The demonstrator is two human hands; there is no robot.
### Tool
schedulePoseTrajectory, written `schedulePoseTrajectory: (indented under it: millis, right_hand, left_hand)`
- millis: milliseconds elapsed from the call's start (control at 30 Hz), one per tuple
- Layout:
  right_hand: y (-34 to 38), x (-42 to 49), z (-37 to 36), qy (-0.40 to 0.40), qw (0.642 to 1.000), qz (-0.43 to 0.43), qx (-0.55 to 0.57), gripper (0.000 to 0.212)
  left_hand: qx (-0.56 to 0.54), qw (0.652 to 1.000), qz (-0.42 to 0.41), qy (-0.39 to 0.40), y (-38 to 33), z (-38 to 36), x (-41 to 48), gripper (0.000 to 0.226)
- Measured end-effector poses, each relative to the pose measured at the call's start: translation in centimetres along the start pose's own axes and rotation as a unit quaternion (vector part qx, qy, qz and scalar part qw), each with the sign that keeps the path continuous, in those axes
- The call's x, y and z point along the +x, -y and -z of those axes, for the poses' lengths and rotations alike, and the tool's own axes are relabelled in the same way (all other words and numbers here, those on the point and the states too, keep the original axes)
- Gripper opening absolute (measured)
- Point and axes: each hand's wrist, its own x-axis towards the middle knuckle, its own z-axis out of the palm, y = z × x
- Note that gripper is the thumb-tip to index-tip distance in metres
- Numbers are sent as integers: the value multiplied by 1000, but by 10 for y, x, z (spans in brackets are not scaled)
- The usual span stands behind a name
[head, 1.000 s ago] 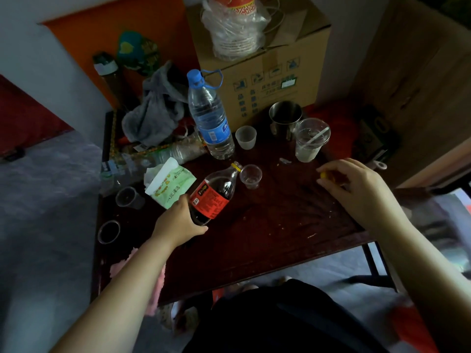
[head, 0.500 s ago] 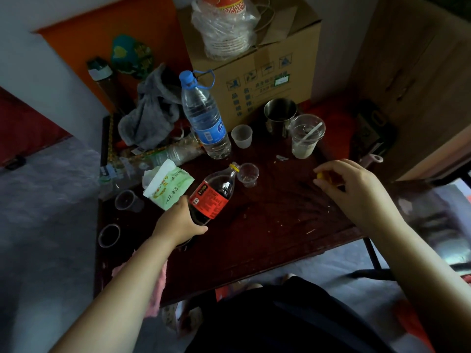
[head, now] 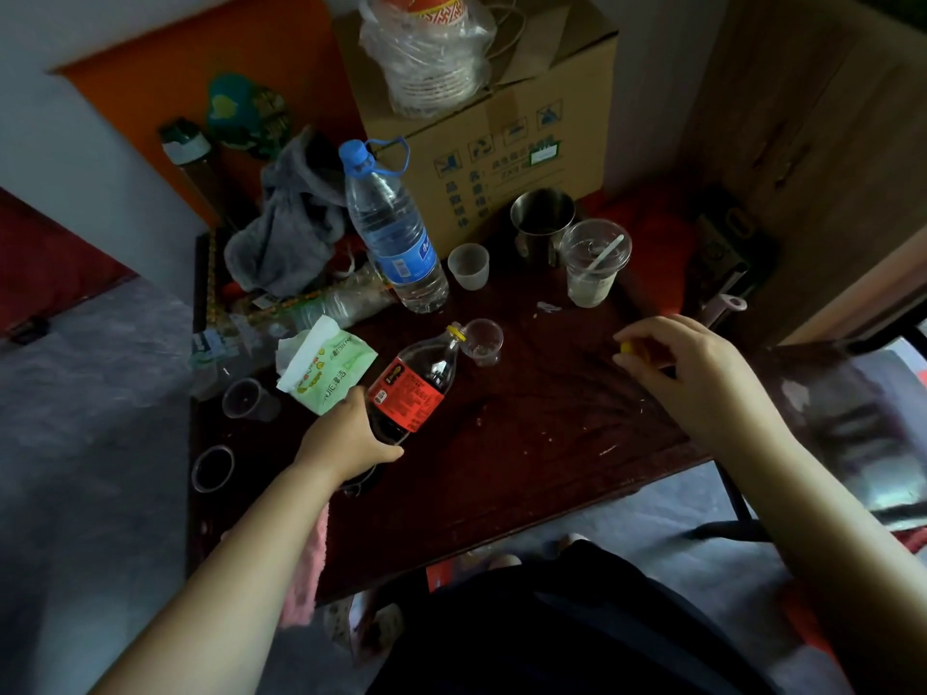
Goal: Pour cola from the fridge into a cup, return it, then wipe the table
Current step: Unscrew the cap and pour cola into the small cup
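My left hand [head: 346, 438] grips the base of a cola bottle [head: 416, 383] with a red label. The bottle is tilted steeply, its open yellow-ringed mouth at the rim of a small clear plastic cup [head: 482, 342] on the dark wooden table [head: 526, 443]. The cup looks nearly empty. My right hand [head: 692, 373] hovers over the table's right side and pinches the yellow bottle cap [head: 627, 348] in its fingertips. A green tissue pack [head: 326, 368] lies just left of the bottle.
A large water bottle [head: 396, 233], a white small cup [head: 469, 265], a steel mug [head: 542, 223] and a lidded plastic drink cup [head: 592, 263] stand behind. A cardboard box [head: 501, 143] and a grey cloth [head: 286, 228] fill the back. Two small cups [head: 246, 398] sit at the left edge.
The bottle's mouth has moved closer to the small clear cup and the bottle tips a little more. My right hand stays where it was with the cap.
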Motion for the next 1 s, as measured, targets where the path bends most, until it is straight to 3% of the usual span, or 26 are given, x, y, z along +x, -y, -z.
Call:
schedulePoseTrajectory:
  millis: [1000]
  right_hand:
    - [-5,1,-5,-2,1000,-12,16,21]
  left_hand:
    - [20,1000,2,21,0,1,7,74]
